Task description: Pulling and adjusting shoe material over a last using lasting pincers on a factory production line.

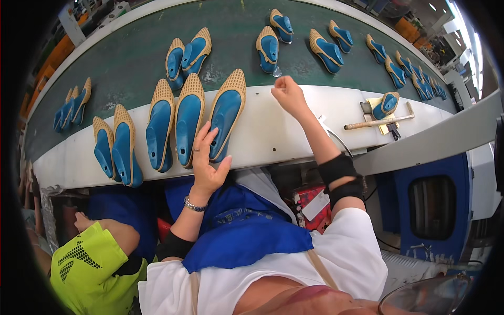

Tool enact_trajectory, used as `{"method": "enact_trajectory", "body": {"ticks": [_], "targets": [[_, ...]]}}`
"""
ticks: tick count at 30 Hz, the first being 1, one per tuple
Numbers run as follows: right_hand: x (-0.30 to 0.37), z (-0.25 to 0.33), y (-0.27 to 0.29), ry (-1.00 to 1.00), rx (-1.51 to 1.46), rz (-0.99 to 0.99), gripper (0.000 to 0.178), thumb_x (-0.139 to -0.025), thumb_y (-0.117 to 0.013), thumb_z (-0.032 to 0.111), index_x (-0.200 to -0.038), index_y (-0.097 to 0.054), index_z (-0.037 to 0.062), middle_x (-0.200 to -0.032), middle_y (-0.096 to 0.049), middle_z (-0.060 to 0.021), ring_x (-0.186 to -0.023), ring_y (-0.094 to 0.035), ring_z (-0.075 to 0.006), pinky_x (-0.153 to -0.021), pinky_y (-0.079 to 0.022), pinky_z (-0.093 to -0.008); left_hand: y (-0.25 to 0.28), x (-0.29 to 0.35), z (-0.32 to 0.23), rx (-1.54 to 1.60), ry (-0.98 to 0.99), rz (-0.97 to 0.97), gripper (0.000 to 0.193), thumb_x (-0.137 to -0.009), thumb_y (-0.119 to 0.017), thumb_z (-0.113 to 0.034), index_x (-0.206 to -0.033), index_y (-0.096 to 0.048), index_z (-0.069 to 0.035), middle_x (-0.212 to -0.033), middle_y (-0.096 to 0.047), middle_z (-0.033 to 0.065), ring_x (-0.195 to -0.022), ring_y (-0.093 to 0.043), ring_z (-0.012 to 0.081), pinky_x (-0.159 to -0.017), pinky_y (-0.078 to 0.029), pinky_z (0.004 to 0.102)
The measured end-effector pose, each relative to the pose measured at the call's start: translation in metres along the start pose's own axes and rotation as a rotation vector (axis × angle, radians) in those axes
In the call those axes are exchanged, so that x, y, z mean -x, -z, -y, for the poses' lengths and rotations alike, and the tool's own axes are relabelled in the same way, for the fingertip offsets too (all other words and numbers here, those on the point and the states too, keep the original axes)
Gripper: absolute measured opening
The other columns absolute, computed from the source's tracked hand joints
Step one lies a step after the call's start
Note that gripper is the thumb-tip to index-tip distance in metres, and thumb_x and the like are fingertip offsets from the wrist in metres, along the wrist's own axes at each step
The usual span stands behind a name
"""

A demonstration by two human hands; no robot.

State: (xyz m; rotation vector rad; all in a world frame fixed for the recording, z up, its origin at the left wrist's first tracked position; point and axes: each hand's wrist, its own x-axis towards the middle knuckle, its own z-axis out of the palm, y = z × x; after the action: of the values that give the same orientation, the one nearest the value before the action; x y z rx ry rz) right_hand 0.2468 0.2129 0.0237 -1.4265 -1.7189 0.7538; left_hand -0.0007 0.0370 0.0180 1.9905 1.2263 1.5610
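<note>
Several beige woven pointed shoes on blue lasts stand on the white ledge in front of me. My left hand [209, 165] has its fingers stretched and apart, touching the heel end of the rightmost shoe [226, 118] in this group. Just left of it stand another shoe [189, 121] and a third shoe [160, 126]. A pair of shoes [118, 147] sits farther left. Over the ledge's far edge, my right hand [289, 96] is closed with its fingers curled; whatever may be inside is hidden. Beyond it, a shoe [268, 50] lies on the green belt.
The green conveyor belt [231, 42] carries several more shoes along the back. On the right of the white ledge [299, 131] lie a hammer [378, 122] and a small blue-and-beige shoe piece [386, 105]. A person in a yellow-green shirt [94, 262] sits close on my left.
</note>
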Motion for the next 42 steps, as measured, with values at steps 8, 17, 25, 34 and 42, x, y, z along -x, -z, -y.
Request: {"method": "enact_trajectory", "body": {"ticks": [8, 17, 25, 34, 42], "targets": [[-0.130, -0.016, -0.035, -0.109, 0.329, -0.213, 0.078, -0.068, -0.070, 0.031, -0.129, -0.033, -0.0013, -0.117, -0.052, -0.0278, -0.110, -0.051, -0.0419, -0.095, -0.041, -0.0441, -0.019, 0.002, 0.027, -0.103, 0.041, -0.115, 0.064, -0.072, -0.066, -0.009, -0.129, -0.042, 0.006, -0.135, -0.041, 0.0268, -0.123, -0.043, 0.0382, -0.103, -0.034, 0.0413], [-0.173, -0.044, -0.021, -0.206, -0.290, -0.157, 0.051, -0.063, -0.075, 0.011, -0.107, -0.053, -0.0047, -0.100, -0.062, -0.0184, -0.087, -0.065, -0.0253, -0.079, -0.050, -0.0356, -0.018, 0.003, 0.028, -0.121, 0.043, -0.113, 0.061, -0.072, -0.067, -0.010, -0.126, -0.044, 0.007, -0.130, -0.044, 0.0287, -0.117, -0.048, 0.0407, -0.099, -0.039, 0.0426], [-0.022, 0.025, 0.017, -0.231, -1.413, 0.157, 0.061, -0.084, -0.052, 0.022, -0.133, -0.032, -0.0095, -0.130, -0.042, -0.0307, -0.115, -0.048, -0.0449, -0.098, -0.043, -0.0512, -0.019, 0.005, 0.030, -0.123, 0.015, -0.155, 0.063, -0.071, -0.067, -0.011, -0.127, -0.044, 0.004, -0.130, -0.045, 0.0260, -0.115, -0.049, 0.0402, -0.098, -0.040, 0.0418], [0.090, 0.044, 0.019, -0.020, -1.834, 0.455, 0.080, -0.083, -0.054, 0.029, -0.140, -0.015, -0.0109, -0.136, -0.025, -0.0407, -0.121, -0.042, -0.0491, -0.100, -0.041, -0.0531, -0.022, 0.004, 0.033, -0.120, 0.001, -0.155, 0.060, -0.071, -0.067, -0.007, -0.126, -0.045, 0.003, -0.127, -0.048, 0.0236, -0.116, -0.048, 0.0386, -0.100, -0.038, 0.0410], [0.132, 0.037, 0.009, 0.007, -1.978, 0.425, 0.082, -0.081, -0.056, 0.032, -0.140, -0.018, -0.0101, -0.133, -0.030, -0.0399, -0.117, -0.046, -0.0484, -0.098, -0.045, -0.0509, -0.024, 0.012, 0.009, -0.143, -0.058, -0.229, 0.058, -0.073, -0.067, -0.009, -0.126, -0.047, 0.001, -0.129, -0.046, 0.0234, -0.120, -0.044, 0.0371, -0.103, -0.034, 0.0409]]}}
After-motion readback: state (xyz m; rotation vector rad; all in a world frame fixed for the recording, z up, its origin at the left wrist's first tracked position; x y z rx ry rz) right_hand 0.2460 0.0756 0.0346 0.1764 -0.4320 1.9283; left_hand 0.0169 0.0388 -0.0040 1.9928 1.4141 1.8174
